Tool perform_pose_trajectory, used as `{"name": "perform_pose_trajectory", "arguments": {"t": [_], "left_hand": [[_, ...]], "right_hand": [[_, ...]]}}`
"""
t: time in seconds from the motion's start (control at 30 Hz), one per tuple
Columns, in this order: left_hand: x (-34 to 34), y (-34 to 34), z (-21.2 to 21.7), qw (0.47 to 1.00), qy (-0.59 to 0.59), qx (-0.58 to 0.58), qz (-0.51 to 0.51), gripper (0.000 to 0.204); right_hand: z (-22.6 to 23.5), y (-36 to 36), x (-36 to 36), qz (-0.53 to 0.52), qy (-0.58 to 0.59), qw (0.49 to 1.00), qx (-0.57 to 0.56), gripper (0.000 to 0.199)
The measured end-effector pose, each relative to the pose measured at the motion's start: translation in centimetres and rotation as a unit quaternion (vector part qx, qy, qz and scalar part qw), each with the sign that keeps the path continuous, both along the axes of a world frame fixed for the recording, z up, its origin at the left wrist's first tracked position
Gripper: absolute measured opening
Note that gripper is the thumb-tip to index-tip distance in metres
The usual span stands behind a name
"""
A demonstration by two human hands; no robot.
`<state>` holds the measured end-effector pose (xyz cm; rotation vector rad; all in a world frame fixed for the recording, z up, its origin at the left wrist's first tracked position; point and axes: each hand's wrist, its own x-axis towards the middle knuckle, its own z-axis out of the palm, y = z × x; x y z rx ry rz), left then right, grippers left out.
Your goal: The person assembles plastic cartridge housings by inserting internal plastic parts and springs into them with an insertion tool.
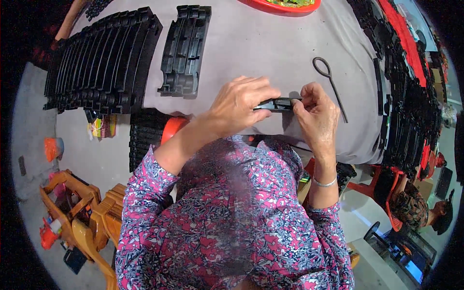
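A small black plastic part is held between both hands above the grey table. My left hand grips its left end, fingers curled over it. My right hand pinches its right end with thumb and fingertips. Most of the part is hidden by the fingers. A thin metal hook tool with a looped end lies on the table just right of my right hand.
A stack of black ribbed plastic pieces lies ahead on the left, beside a long row of them. More black parts line the right edge. A red tray sits at the far edge. Orange wooden chairs stand lower left; another person sits lower right.
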<state>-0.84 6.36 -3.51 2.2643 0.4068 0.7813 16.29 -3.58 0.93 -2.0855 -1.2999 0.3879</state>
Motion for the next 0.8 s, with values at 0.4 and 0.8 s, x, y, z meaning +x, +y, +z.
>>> {"name": "perform_pose_trajectory", "arguments": {"t": [0.4,0.8], "left_hand": [[0.2,-0.5,-0.6,0.991,-0.008,0.137,0.005,0.027],[0.3,-0.6,-1.0,0.985,0.000,0.171,0.007,0.031]], "right_hand": [[0.6,0.4,-0.1,-0.011,-0.005,0.999,-0.047,0.016],[-0.2,-0.2,-1.3,-0.050,-0.079,0.995,-0.028,0.013]]}}
